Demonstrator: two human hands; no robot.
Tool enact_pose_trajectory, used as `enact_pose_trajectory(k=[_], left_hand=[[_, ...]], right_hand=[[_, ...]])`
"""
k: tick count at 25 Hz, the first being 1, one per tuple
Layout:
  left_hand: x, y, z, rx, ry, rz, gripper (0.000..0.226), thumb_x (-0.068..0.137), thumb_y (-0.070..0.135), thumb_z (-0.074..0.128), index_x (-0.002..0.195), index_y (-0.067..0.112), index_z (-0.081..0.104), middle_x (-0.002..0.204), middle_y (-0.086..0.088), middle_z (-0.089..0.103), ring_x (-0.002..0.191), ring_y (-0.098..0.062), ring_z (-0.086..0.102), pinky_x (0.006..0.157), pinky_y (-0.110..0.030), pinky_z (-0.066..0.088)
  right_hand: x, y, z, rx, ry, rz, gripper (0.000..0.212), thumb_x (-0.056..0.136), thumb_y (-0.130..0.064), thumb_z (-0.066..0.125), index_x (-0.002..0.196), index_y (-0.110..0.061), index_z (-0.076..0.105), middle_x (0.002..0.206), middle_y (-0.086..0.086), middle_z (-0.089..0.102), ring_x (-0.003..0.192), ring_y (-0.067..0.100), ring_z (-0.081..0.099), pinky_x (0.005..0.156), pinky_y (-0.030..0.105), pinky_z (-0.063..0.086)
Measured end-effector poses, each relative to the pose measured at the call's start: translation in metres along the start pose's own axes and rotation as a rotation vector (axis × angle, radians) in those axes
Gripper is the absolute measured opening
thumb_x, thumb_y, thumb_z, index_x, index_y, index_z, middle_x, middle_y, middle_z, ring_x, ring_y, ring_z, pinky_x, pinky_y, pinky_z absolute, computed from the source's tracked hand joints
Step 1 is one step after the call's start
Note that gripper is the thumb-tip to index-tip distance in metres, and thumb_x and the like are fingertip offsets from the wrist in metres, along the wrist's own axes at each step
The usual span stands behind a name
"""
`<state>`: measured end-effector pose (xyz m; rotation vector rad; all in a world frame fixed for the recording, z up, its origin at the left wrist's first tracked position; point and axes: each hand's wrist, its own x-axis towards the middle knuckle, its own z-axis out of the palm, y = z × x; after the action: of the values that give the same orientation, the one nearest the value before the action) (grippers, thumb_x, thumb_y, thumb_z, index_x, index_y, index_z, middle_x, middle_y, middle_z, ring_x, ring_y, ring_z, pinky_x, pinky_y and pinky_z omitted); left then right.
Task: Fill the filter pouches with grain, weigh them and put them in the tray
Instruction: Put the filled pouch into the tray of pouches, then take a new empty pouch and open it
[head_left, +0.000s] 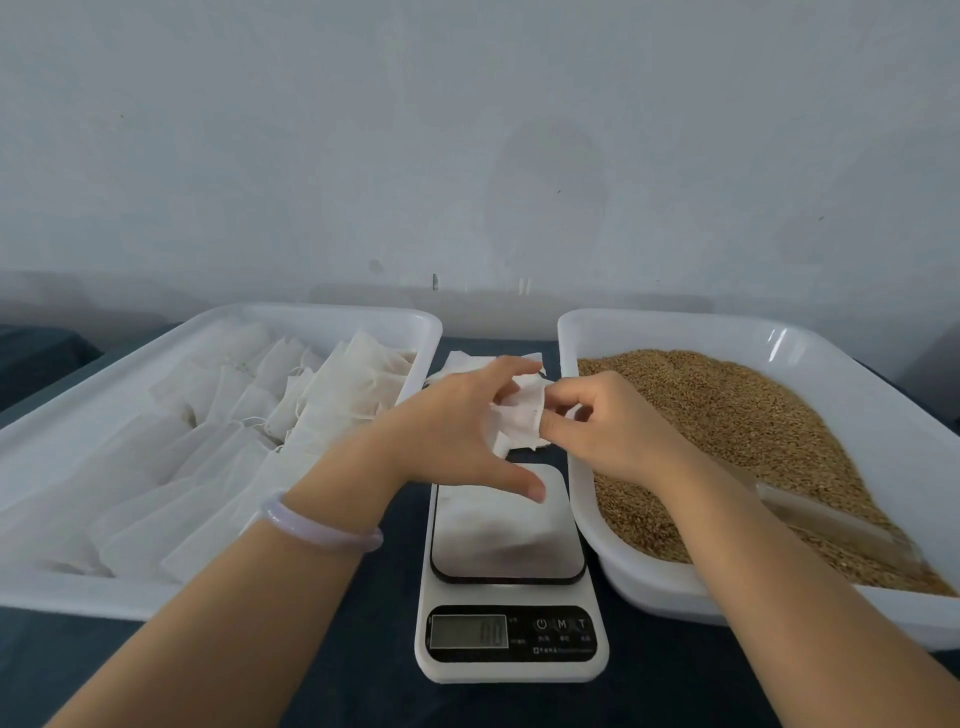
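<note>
1. Right hand (597, 415) pinches the edge of a small white mesh filter pouch (519, 421). Left hand (457, 431) grips the opposite side, thumb splayed.
2. The pouch appears empty and is held above the white digital scale (511, 571) on the desk.
3. Step judged: opening the pouch mouth.
4. Next move calls for keeping the mouth open and loading brown grain (727, 415) from the white plastic tray (675, 322) just beside it.

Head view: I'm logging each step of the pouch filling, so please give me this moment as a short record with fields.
pouch: held above the scale between both hands, looks unfilled
left hand: fingers on the pouch, thumb spread away
right hand: pinches the pouch's edge
scale: nothing on its platform, display too blurred to read
left tray: holds stored pouches in rows
right tray: grain, scoop lying in it
spare pouches: stacked behind the scale
</note>
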<state>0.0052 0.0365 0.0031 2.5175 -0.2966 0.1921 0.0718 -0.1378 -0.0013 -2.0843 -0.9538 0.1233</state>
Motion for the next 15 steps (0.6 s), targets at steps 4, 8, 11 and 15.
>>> enact_pose_trajectory(k=[4, 8, 11, 15], left_hand=[[0.003, -0.005, 0.004, -0.015, -0.014, -0.11, 0.058, 0.077, 0.011, 0.068, 0.124, 0.03, 0.04, 0.096, 0.01, 0.059, 0.091, -0.019, 0.059, 0.071, -0.024, 0.046], [-0.002, -0.002, -0.007, -0.378, -0.087, -0.221, 0.06, 0.076, -0.004, 0.065, 0.123, 0.027, 0.046, 0.092, 0.0, 0.064, 0.08, -0.016, 0.062, 0.063, -0.022, 0.05], [-0.002, 0.002, -0.015, -0.461, -0.146, -0.229, 0.073, 0.068, -0.007, 0.062, 0.13, 0.027, 0.043, 0.096, -0.009, 0.058, 0.07, -0.021, 0.055, 0.054, -0.021, 0.046], [-0.005, 0.002, -0.018, -0.401, -0.221, -0.267, 0.074, 0.062, 0.0, 0.064, 0.128, 0.028, 0.044, 0.094, -0.007, 0.055, 0.072, -0.02, 0.054, 0.056, -0.023, 0.046]], right_hand=[[-0.002, -0.005, -0.001, 0.094, -0.037, -0.039, 0.017, 0.089, -0.022, 0.059, 0.083, -0.02, 0.074, 0.074, -0.008, 0.061, 0.058, -0.001, 0.044, 0.062, 0.017, 0.035], [-0.006, -0.011, -0.002, 0.224, -0.156, -0.096, 0.022, 0.084, -0.02, 0.064, 0.07, -0.037, 0.07, 0.105, -0.016, 0.058, 0.094, -0.001, 0.054, 0.081, 0.015, 0.038], [-0.004, -0.009, 0.0, 0.146, -0.08, -0.134, 0.005, 0.082, -0.017, 0.07, 0.083, -0.02, 0.074, 0.114, -0.021, 0.059, 0.106, 0.007, 0.055, 0.091, 0.028, 0.044], [-0.005, -0.011, -0.001, 0.33, -0.015, -0.128, 0.018, 0.073, -0.018, 0.06, 0.084, -0.026, 0.072, 0.104, -0.016, 0.063, 0.1, 0.016, 0.059, 0.087, 0.031, 0.048]])
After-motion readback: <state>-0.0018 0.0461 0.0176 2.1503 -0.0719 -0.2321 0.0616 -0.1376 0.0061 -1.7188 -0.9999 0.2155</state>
